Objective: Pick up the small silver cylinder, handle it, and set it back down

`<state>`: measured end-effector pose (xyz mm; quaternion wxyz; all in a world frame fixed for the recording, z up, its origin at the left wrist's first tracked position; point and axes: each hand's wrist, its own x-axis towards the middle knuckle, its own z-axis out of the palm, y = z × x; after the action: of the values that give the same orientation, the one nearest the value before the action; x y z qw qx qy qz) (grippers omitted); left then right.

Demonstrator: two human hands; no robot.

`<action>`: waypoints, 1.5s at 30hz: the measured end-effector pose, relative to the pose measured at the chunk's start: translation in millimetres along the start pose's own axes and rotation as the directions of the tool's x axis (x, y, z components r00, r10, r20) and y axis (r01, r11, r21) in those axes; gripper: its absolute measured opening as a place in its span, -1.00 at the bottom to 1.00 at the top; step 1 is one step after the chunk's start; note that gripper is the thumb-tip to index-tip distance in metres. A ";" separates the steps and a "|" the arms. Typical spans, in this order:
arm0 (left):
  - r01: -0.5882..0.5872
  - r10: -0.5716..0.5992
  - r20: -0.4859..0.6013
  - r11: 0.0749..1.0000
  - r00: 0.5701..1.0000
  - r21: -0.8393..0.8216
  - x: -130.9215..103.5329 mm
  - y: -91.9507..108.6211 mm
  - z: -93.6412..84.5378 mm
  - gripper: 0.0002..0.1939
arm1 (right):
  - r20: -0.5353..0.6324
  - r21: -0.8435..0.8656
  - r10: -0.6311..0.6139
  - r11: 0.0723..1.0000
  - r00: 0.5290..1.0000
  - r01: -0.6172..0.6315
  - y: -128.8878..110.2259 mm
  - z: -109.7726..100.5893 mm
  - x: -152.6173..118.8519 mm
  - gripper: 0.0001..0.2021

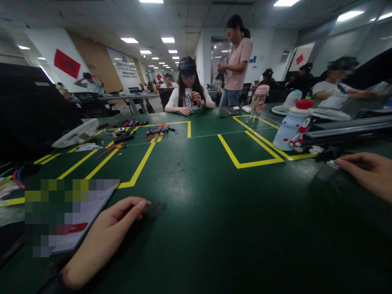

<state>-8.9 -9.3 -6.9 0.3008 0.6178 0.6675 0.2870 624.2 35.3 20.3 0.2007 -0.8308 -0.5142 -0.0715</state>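
My left hand (122,220) rests on the green table (190,212) at the lower left, fingers curled together at the tips; whether anything small is between them is hidden. Beside its wrist lies a tablet-like device (79,228), partly pixelated. At the right edge, my right hand (367,171) pinches the top of a small clear container (327,170) with a pale rim, held upright at the table. Just behind that container is a dark object (333,152), too dim to make out.
A blue bottle with a red top (288,126) and metal rails (352,132) stand at the right. Wire bundles (157,131), a small motor-like part (120,134) and a white fan (76,134) lie at the left. A person (187,96) sits opposite.
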 end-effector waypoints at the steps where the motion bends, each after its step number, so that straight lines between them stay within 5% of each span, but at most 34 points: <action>1: -0.002 0.002 0.000 1.000 1.000 0.002 0.1 -0.4 0.1 -0.64 | 0.052 0.020 0.054 0.998 0.997 -0.055 -6.9 -4.2 -2.7 -0.49; 8: 0.008 -0.008 0.013 1.000 1.000 0.022 -0.1 -0.7 0.5 -0.61 | 0.106 0.084 0.184 0.978 0.977 -0.193 -32.7 -16.6 -15.9 -0.50; 21: -0.027 0.026 0.032 0.999 0.999 0.020 -0.8 -1.5 0.1 -0.65 | 0.137 0.200 0.222 0.948 0.965 -0.247 -35.8 -13.9 -20.9 -0.56; 32: -0.027 0.027 0.031 1.000 0.999 -0.007 -1.1 -2.4 -1.4 -0.68 | 0.168 0.195 0.144 0.965 0.975 -0.176 -28.1 -1.6 -29.3 -0.41; 37: -0.029 0.028 0.025 0.999 0.999 0.036 -0.8 2.2 2.5 -0.67 | -0.083 0.143 -0.093 0.984 0.992 0.104 -47.5 5.5 -41.3 -0.47; 41: -0.055 0.052 0.050 0.997 0.997 0.047 -0.6 3.4 5.4 -0.67 | -0.103 0.489 -0.421 0.767 0.901 0.415 -121.4 15.3 -85.2 -0.53; 45: -0.038 0.036 0.046 0.998 0.998 0.055 -1.2 3.5 3.4 -0.66 | 0.017 0.768 -0.755 0.430 0.656 0.475 -208.7 24.3 -138.1 -0.65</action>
<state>-3.9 -10.2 -6.4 0.2929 0.6443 0.6568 0.2600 374.2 12.7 7.5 0.3628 -0.4307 -0.7979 0.2149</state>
